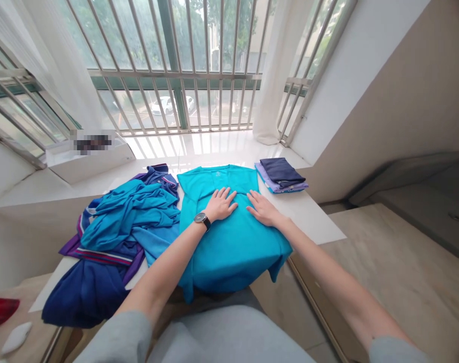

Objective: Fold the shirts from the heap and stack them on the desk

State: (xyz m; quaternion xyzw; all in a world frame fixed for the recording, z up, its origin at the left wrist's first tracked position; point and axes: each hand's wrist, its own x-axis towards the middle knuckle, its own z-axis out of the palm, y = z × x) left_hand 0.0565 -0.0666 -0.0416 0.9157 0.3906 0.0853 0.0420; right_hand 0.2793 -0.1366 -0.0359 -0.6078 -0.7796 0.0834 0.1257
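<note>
A turquoise T-shirt lies spread out before me, its collar toward the window and its lower edge draped over the front of the white table. My left hand, with a dark-strapped watch on the wrist, rests flat on the upper part of the shirt, fingers spread. Beside it my right hand also lies flat on the cloth, fingers apart. Both press on the fabric without gripping it. To the left is a loose heap of blue and purple clothes, and a folded stack of clothes sits at the right.
A white box, partly blurred on top, stands on the sill at left. Behind the white table are a barred window and white curtains. A red object and a white object lie at lower left.
</note>
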